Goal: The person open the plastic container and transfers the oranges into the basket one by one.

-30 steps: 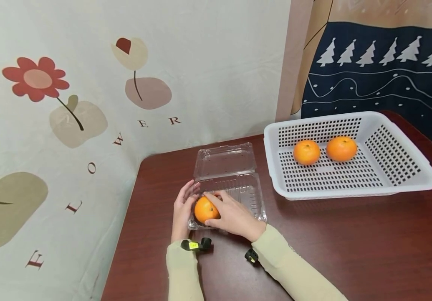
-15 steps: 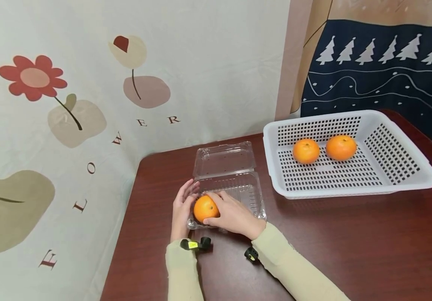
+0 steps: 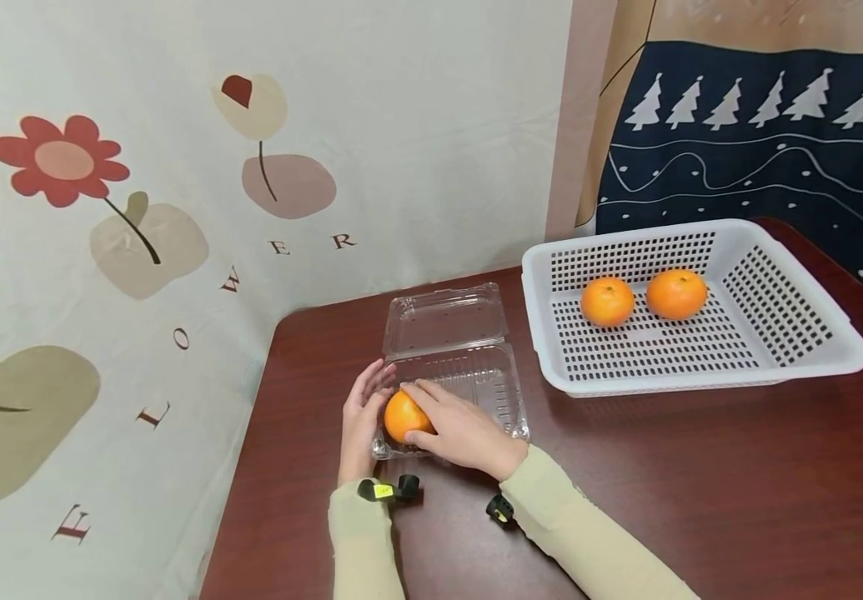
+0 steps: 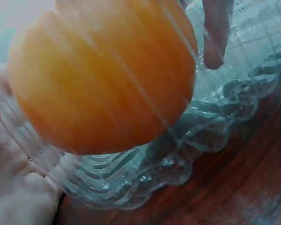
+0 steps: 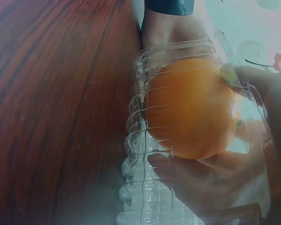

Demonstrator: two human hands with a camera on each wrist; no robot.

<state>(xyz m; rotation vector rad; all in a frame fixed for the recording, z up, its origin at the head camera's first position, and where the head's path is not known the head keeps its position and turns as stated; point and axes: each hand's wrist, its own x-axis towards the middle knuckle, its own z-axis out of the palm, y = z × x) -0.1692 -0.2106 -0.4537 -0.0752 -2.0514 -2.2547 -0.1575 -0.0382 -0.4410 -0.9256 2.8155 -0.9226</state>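
An orange (image 3: pixel 404 416) sits in the front left corner of a clear plastic clamshell box (image 3: pixel 485 385), whose lid (image 3: pixel 446 320) lies folded back behind it. My right hand (image 3: pixel 464 429) grips the orange from the right, with fingers over its top and the thumb along its near side. Through the box wall, the right wrist view shows fingers (image 5: pixel 201 176) beside the orange (image 5: pixel 194 110). My left hand (image 3: pixel 362 421) rests against the outside of the box's left wall, fingers loosely extended. In the left wrist view the orange (image 4: pixel 105 84) appears raised above the ribbed bottom.
To the right stands a white perforated basket (image 3: pixel 656 385) with two oranges (image 3: pixel 607 302) in it. Both share a dark red wooden table (image 3: pixel 671 483). A printed curtain (image 3: pixel 431 150) hangs along the table's left and back edges.
My right fingers have shifted over the orange, and its stem end, visible before, is now covered. The left hand holds its place at the box. The head view has moved slightly.
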